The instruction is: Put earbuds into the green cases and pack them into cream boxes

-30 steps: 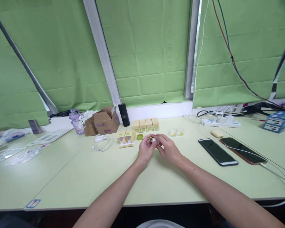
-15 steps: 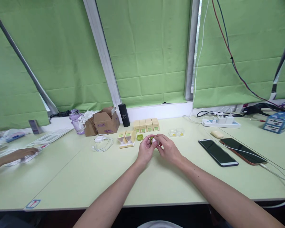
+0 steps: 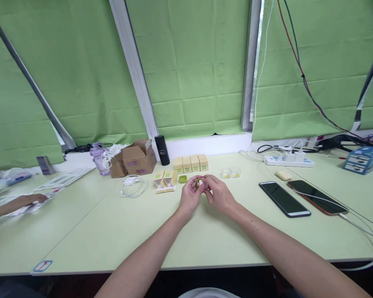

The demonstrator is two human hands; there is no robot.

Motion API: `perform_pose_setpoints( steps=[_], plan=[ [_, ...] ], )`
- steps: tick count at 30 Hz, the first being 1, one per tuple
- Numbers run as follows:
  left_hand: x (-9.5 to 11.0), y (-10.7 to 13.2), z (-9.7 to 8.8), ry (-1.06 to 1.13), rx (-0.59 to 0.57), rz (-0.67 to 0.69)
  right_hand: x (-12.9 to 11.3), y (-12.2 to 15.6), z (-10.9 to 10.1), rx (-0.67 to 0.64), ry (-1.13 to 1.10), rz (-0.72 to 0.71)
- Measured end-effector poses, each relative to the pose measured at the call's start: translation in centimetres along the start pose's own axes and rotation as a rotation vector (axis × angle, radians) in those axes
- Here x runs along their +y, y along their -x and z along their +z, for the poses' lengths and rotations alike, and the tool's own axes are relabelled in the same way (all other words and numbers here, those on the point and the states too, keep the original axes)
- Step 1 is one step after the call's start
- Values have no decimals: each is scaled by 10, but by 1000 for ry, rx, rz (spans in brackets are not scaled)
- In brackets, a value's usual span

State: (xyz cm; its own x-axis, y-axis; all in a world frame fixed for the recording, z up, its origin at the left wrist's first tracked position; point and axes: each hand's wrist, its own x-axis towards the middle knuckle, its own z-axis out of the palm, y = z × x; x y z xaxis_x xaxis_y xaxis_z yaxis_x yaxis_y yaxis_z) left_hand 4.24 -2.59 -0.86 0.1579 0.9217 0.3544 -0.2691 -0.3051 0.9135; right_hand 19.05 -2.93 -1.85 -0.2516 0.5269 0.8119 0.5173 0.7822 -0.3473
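My left hand [image 3: 189,195] and my right hand [image 3: 220,193] meet over the middle of the table. Both are closed around a small green-rimmed round piece [image 3: 199,182] with something white at it; the fingers cover much of it, so its kind is unclear. Just left of my left hand lies a small green square tray or lid [image 3: 182,179]. Beyond it, two opened cream cartons [image 3: 164,180] stand side by side with flaps out. Several cream boxes with green windows [image 3: 191,164] form a row behind. Right of my hands sits a clear twin case [image 3: 231,173] with yellow spots.
Two phones [image 3: 285,199] lie at right, a cable plugged into one. Behind them are a beige oval case [image 3: 283,175] and a white power strip [image 3: 289,160]. A cardboard box [image 3: 139,159], black cylinder [image 3: 162,150] and charger [image 3: 130,181] are left. Another person's hand [image 3: 31,200] works far left.
My hands keep nearly the same place and grip on the small green-rimmed piece. The view shifts very slightly; the other person's hand at far left moves a little.
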Motion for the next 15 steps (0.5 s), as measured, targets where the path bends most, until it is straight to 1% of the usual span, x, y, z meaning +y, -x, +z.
perform_pose_setpoints(
  steps=[6, 12, 15],
  plan=[
    [-3, -1, -1, 13, 17, 6, 0, 0, -2, -9, -17, 11],
    [-3, 0, -3, 39, 21, -48, 3, 3, -9, -57, -88, 58],
    [-3, -1, -4, 70, 2, -76, 4, 4, -10, -66, -107, 79]
  ],
)
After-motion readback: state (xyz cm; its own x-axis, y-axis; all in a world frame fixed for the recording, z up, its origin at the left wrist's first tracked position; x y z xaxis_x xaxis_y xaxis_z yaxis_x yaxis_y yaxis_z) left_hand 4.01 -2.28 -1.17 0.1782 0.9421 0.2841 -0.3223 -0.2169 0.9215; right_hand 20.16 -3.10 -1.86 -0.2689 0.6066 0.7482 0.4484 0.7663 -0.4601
